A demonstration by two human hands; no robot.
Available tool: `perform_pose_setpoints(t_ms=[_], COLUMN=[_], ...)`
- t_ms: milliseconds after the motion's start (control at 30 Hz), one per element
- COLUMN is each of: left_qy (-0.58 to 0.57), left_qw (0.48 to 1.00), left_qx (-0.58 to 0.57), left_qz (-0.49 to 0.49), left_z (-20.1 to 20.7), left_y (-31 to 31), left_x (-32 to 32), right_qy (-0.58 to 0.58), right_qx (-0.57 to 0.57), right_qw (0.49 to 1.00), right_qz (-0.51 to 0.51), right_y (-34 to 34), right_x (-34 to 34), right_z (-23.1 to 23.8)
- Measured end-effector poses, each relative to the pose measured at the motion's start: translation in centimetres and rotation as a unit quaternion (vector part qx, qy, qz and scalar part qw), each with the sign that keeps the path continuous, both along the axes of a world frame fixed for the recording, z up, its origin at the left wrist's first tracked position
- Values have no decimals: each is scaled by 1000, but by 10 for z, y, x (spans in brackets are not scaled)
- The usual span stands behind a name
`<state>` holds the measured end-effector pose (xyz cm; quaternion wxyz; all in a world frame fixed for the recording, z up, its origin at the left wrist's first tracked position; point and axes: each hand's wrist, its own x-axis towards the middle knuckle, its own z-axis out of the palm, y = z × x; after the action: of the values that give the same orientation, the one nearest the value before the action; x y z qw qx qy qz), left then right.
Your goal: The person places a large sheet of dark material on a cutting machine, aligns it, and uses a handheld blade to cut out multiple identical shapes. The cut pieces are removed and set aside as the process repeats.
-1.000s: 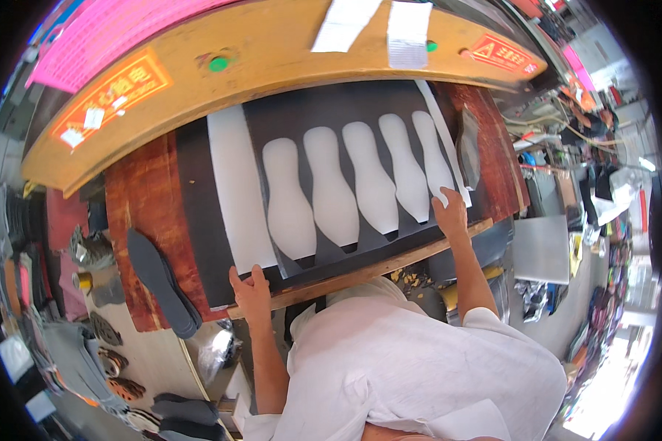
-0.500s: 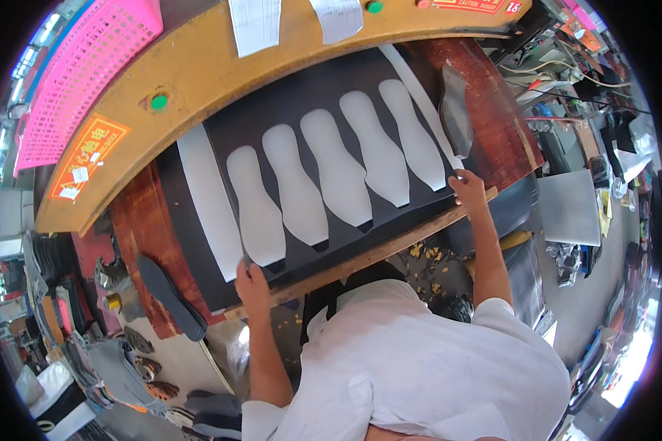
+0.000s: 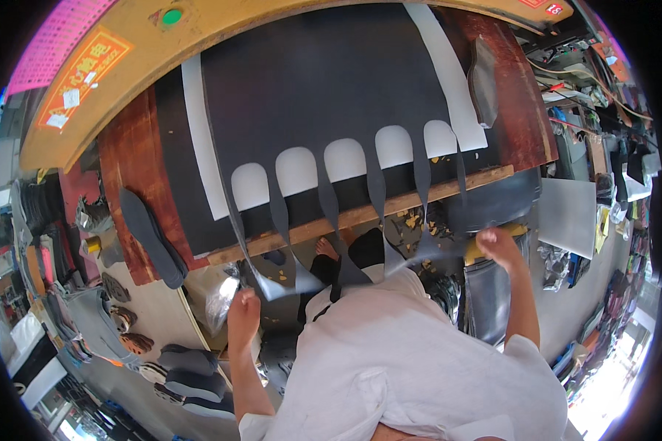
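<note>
A large black sheet (image 3: pixel 324 81) with a row of insole-shaped cutouts lies across the work board. Its cut near end hangs in narrow strips over the front edge, blurred and bowed toward my body. My left hand (image 3: pixel 243 316) is closed around the sheet's near left corner, and my right hand (image 3: pixel 502 250) grips the near right corner; finger details are partly hidden. White sheet material (image 3: pixel 204 140) shows along both sides and through the tops of the cutouts.
A yellow machine beam (image 3: pixel 221 33) arches over the far side. Dark insole-shaped pieces (image 3: pixel 152 239) rest on the red-brown board (image 3: pixel 129 176) at left; a grey insole-shaped object (image 3: pixel 482 82) lies at right. A wooden strip (image 3: pixel 301 231) edges the front. Yellow scraps (image 3: pixel 412 220) litter the floor.
Both hands have pulled the black sheet toward my body and off the front edge. The cutouts slid nearer, so only their far ends still show white. My view has shifted too.
</note>
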<state>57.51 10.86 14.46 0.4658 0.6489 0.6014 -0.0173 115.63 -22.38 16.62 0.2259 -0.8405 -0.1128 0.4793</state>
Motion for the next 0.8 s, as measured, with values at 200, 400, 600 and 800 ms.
perform_pose_setpoints(t_ms=[200, 400, 600, 800], left_qy=[-80, -142, -59, -29], left_qw=[970, 981, 996, 985], left_qx=[207, 95, 66, 169], left_qz=[96, 88, 24, 24], left_z=[-38, -34, -21, -38], left_y=[67, 104, 55, 96], left_x=[59, 89, 41, 76], right_qy=[-373, -330, -369, -303], right_qx=[176, 67, 109, 133], right_qw=[910, 937, 916, 941], right_qz=[46, 98, 116, 68], right_y=[120, 154, 94, 147], right_x=[64, 88, 56, 58], right_z=[-78, -93, -75, -52])
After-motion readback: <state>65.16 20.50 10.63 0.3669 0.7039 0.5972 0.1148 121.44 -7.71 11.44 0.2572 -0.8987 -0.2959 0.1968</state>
